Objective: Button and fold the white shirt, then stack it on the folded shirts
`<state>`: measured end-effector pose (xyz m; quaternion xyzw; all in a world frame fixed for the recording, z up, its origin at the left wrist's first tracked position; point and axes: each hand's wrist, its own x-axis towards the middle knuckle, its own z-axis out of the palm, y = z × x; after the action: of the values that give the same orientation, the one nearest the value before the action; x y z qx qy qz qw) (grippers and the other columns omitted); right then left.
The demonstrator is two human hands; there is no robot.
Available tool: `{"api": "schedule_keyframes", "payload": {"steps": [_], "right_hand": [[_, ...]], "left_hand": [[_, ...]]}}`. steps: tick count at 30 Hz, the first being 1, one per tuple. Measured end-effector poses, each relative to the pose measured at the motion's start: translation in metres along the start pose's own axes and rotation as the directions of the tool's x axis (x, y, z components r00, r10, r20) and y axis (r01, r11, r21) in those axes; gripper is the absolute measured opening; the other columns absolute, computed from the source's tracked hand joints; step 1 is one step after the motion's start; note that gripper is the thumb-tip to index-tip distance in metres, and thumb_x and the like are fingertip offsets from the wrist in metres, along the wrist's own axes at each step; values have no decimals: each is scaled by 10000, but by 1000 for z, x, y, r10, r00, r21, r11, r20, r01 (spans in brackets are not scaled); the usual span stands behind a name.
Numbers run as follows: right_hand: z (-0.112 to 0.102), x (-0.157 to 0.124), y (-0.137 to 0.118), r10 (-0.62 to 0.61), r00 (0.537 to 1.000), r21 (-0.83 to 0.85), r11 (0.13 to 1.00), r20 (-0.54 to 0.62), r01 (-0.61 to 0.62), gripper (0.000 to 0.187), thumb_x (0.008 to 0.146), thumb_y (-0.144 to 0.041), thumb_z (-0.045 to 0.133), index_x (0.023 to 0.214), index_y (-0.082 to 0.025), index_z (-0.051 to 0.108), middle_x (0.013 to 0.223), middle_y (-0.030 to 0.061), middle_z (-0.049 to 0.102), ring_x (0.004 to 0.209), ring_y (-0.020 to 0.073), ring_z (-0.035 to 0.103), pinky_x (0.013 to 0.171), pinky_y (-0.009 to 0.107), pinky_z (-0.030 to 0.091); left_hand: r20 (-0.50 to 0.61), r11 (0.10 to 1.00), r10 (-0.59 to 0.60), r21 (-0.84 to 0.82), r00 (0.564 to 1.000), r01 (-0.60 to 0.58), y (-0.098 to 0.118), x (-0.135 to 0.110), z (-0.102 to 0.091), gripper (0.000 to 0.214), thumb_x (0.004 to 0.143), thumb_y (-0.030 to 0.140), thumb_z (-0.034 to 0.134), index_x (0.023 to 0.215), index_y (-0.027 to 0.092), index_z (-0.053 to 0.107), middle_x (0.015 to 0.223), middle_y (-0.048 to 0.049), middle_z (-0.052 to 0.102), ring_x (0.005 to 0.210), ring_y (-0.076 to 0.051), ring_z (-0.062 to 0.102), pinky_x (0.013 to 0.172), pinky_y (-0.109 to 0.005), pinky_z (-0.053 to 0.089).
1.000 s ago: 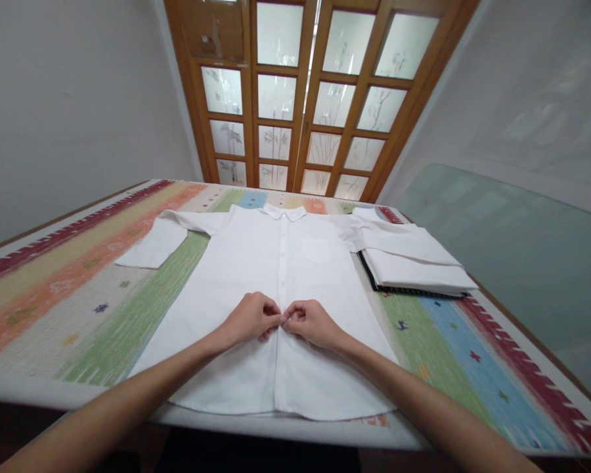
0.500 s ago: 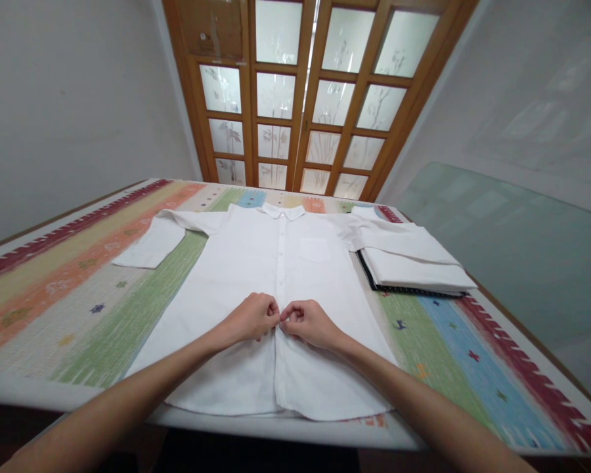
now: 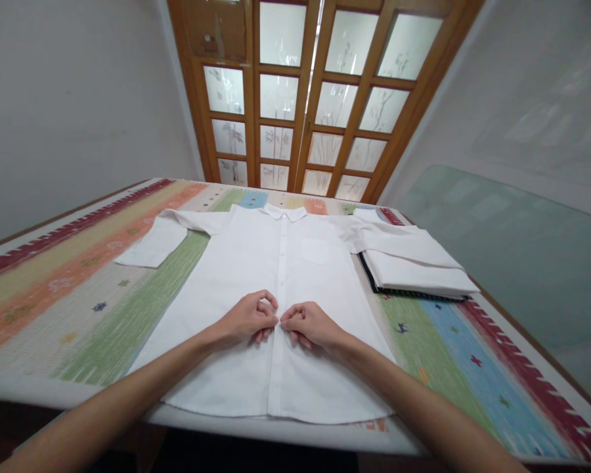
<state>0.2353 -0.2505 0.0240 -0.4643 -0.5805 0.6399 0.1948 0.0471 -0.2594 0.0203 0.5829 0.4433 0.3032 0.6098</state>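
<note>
A white button-up shirt (image 3: pixel 246 263) lies spread front side up, its collar at the far end and its hem near the table's front edge. My left hand (image 3: pixel 251 317) is at the lower front placket, thumb and fingers closed on its edge, with the index finger arched above the thumb. Just across the placket, my right hand (image 3: pixel 311 323) pinches the cloth between thumb and index finger. The fingertips of both hands almost meet. Whatever button lies between them is hidden.
A striped, patterned cloth (image 3: pixel 98 328) covers the table. At the right, one shirt sleeve rests over a stack of folded white cloth (image 3: pixel 414 279) with a dark layer beneath. A pale green glass panel (image 3: pixel 502 243) leans along the right wall. Wooden glazed doors (image 3: pixel 300 98) stand behind.
The left fingers have loosened a little, the index finger lifting from the thumb. Below the hands, the placket's front layer now lies straighter and flatter. Both hands stay at the same spot.
</note>
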Motion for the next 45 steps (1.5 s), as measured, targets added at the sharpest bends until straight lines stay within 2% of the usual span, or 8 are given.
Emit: {"api": "schedule_keyframes", "payload": {"steps": [3, 7, 14, 18, 21, 30, 39, 45], "right_hand": [[-1, 1, -4, 39, 999, 49, 998, 21, -40, 86, 722, -204, 573, 776, -143, 601, 432, -70, 555, 271, 45, 345, 283, 183, 169], [-1, 2, -5, 46, 998, 67, 997, 33, -48, 74, 717, -191, 566, 763, -144, 601, 414, -78, 534, 269, 43, 332, 285, 184, 169], [0, 2, -7, 47, 999, 65, 997, 26, -49, 104, 732, -197, 506, 742, -151, 599, 404, -73, 526, 255, 47, 331, 276, 187, 150], [2, 2, -10, 100, 995, 58, 993, 13, -101, 192, 760, -179, 426, 792, -144, 612, 394, -68, 527, 239, 51, 337, 276, 186, 121], [4, 2, -11, 99, 995, 47, 994, 9, -99, 178, 770, -179, 420, 772, -147, 595, 392, -66, 528, 236, 51, 337, 275, 184, 124], [4, -2, -10, 69, 998, 42, 997, -1, -69, 162, 790, -198, 447, 814, -142, 597, 402, -67, 532, 244, 54, 340, 285, 189, 132], [3, -3, -8, 50, 999, 59, 997, 11, -50, 185, 774, -203, 454, 809, -139, 625, 422, -68, 533, 259, 43, 337, 288, 186, 134], [3, -3, -8, 45, 999, 48, 998, 8, -45, 188, 764, -220, 474, 795, -136, 639, 429, -66, 534, 265, 41, 342, 290, 187, 133]], "left_hand": [[20, 1000, 24, -19, 1000, -24, 0, 1, -1, 291, 716, 188, 607, 930, 200, 411, 526, 74, 585, 383, -102, 538, 351, -163, 405], [33, 997, 46, 66, 998, -48, 4, -2, -1, 253, 756, 200, 569, 918, 214, 376, 521, 79, 587, 367, -93, 528, 349, -152, 393], [18, 955, 52, 292, 999, -55, 17, -3, 3, 215, 769, 231, 566, 897, 215, 393, 525, 71, 598, 381, -100, 534, 362, -162, 373], [-6, 937, 44, 348, 999, -39, 19, 0, 6, 200, 717, 182, 566, 852, 210, 421, 516, 75, 590, 380, -100, 524, 370, -173, 369], [-38, 932, 53, 361, 998, -35, 18, 1, 9, 173, 688, 152, 543, 812, 204, 434, 511, 73, 577, 395, -106, 543, 377, -178, 367], [-48, 956, 18, 292, 999, -4, 12, 0, 5, 155, 671, 155, 548, 789, 199, 458, 501, 62, 603, 383, -113, 554, 365, -180, 390], [-72, 974, -190, 112, 979, 197, 9, 5, -2, 213, 629, 283, 715, 714, 119, 609, 549, -34, 667, 510, -163, 653, 483, -229, 499], [-103, 973, -200, 96, 974, 209, 6, 1, 0, 241, 632, 330, 729, 657, 97, 673, 565, -41, 657, 521, -142, 632, 507, -218, 490]]}}
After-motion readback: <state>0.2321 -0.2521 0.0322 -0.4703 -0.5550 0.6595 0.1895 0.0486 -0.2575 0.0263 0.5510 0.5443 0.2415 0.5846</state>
